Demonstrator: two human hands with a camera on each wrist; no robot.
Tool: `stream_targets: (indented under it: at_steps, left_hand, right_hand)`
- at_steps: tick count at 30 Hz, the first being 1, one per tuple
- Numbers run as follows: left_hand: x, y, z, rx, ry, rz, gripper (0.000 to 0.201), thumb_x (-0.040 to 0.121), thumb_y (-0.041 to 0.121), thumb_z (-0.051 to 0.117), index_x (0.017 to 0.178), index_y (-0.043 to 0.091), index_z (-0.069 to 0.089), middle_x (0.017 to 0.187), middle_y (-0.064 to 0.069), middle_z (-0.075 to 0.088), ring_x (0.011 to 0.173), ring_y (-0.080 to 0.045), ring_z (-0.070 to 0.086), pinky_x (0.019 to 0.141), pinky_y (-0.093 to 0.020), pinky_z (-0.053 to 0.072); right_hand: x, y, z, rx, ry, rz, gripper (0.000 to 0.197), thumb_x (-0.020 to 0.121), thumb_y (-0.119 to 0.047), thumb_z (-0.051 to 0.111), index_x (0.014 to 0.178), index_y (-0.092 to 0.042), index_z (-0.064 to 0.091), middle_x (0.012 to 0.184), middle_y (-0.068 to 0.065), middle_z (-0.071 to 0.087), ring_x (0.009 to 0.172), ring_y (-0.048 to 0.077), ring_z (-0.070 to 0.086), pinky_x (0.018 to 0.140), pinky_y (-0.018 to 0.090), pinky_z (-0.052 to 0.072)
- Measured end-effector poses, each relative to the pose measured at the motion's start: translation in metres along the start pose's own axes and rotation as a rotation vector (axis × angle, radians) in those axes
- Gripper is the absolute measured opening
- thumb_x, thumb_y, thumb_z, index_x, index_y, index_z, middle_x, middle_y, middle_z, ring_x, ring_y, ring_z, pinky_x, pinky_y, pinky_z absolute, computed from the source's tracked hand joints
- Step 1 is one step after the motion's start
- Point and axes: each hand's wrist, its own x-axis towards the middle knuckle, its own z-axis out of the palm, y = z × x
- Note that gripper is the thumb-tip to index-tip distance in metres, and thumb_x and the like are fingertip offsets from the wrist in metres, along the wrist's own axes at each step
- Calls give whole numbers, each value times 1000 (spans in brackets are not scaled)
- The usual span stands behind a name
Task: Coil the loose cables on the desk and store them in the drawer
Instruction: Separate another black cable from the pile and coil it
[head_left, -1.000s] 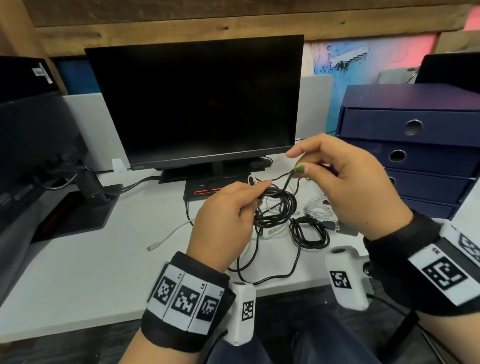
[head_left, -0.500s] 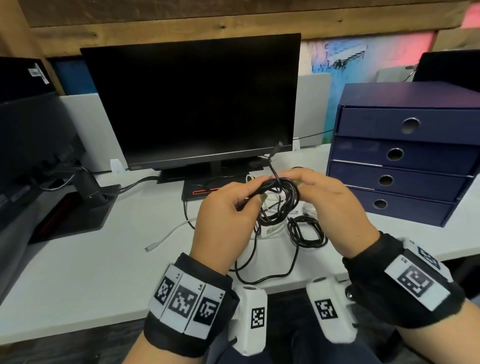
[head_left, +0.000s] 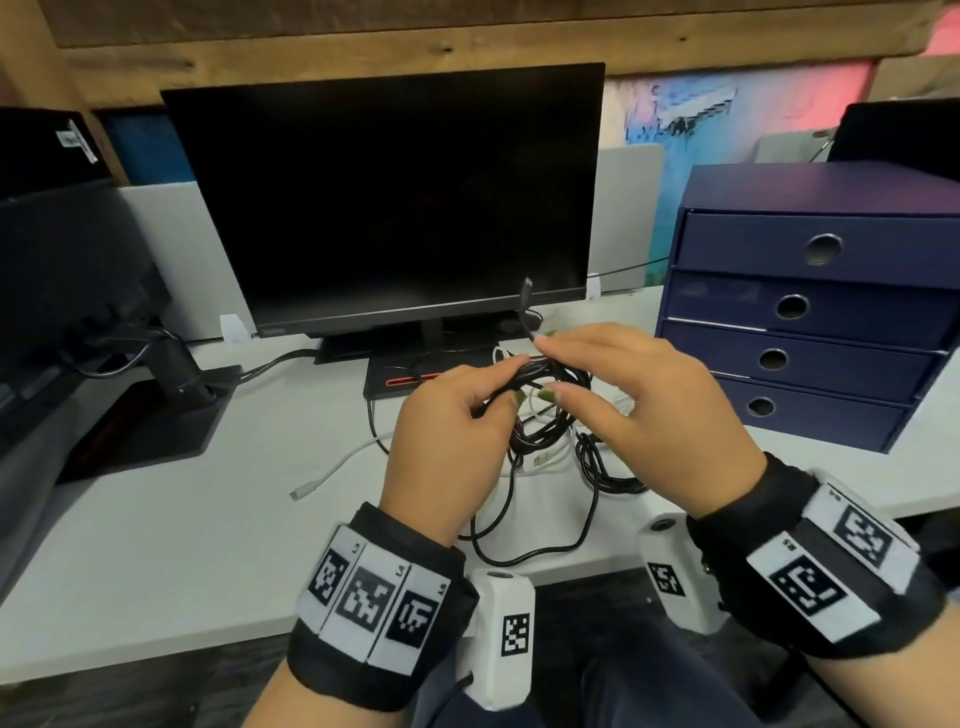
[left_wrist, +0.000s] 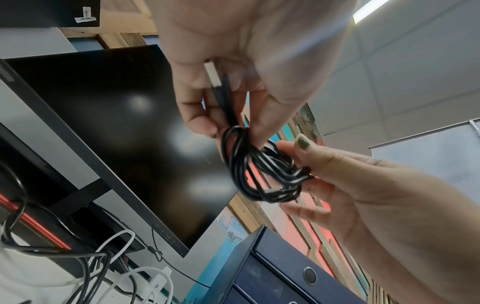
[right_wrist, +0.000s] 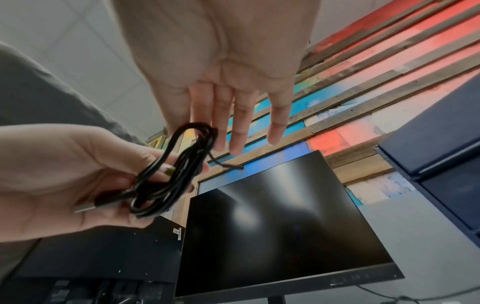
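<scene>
A black cable coil hangs above the desk between both hands. My left hand grips one side of it, with the cable's USB plug lying in the palm. My right hand pinches the other side between thumb and forefinger, its other fingers held straight. The cable's free end sticks up above the coil. In the left wrist view the coil shows several loops. The navy drawer unit at the right has all its drawers closed.
Under the hands lie a second black coil, a loose black cable and a white cable on the white desk. A dark monitor stands behind, and a black stand to the left.
My right hand has come down and left from a raised position, laying another loop onto the coil. The cable's free end now sticks up above the coil.
</scene>
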Motion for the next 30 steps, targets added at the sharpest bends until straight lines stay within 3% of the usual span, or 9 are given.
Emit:
stream_targets:
  at_steps: [4,8,11,14,16,21,25,28,30]
  left_hand:
    - [-1,1,0,5,7,24,34,90,10,59,116,30,68,92,16,67,84,-4,61,77,-13,46]
    - [-1,2,0,30,67,70,33,88,9,61,111,30,70,91,16,66,85,1,59,78,-13,47]
    - [-3,3,2,50,69,124,31,88,8,61,112,26,71,93,16,66,87,1,59,80,-13,47]
    - [-3,3,2,47,101,169,31,88,6,62,111,25,71,93,18,65,91,4,57,80,-7,44]
    - [-2,3,2,48,125,187,31,88,6,62,112,24,71,93,18,65,93,6,56,80,-4,42]
    - [-3,0,7,109,151,217,32,89,5,61,115,21,69,96,12,65,96,5,53,79,-2,40]
    - [-4,-3,11,117,138,220,31,90,6,60,115,22,69,96,13,65,94,4,54,80,-5,43]
    - [-3,-3,11,115,127,234,31,90,7,59,115,22,69,97,15,64,95,5,53,81,-4,41]
    - [-1,-4,9,101,121,233,31,90,7,59,115,23,69,98,14,65,96,4,54,82,-4,41]
  right_hand:
    - [0,-4,1,-43,-125,46,52,85,-55,47,130,-30,55,120,-13,61,106,-2,48,97,32,41]
    - [2,-7,1,-58,-177,133,55,78,-49,64,128,-28,53,116,-13,58,105,4,52,97,27,42]
    - [3,-9,4,-29,-195,240,38,79,-40,68,114,-30,57,101,-16,56,95,4,52,80,11,39]
    - [2,-9,6,209,-160,396,11,78,-32,71,85,-29,63,82,-9,67,79,9,60,71,23,48]
    - [0,-11,7,452,-112,497,6,77,-23,74,80,-21,69,78,-1,71,75,14,65,73,29,52]
    - [-3,-11,13,817,-42,639,26,75,-4,75,99,-14,71,87,5,75,82,16,71,73,22,54]
    - [-4,-6,18,1000,-15,748,43,75,8,68,110,-16,65,90,11,74,85,21,69,86,39,51]
    - [-3,-4,18,1060,-41,789,45,67,2,69,108,-16,66,90,11,73,90,23,68,93,45,46]
    - [-1,-3,16,1072,-55,769,47,60,-5,68,106,-14,66,90,13,73,89,21,68,88,39,47]
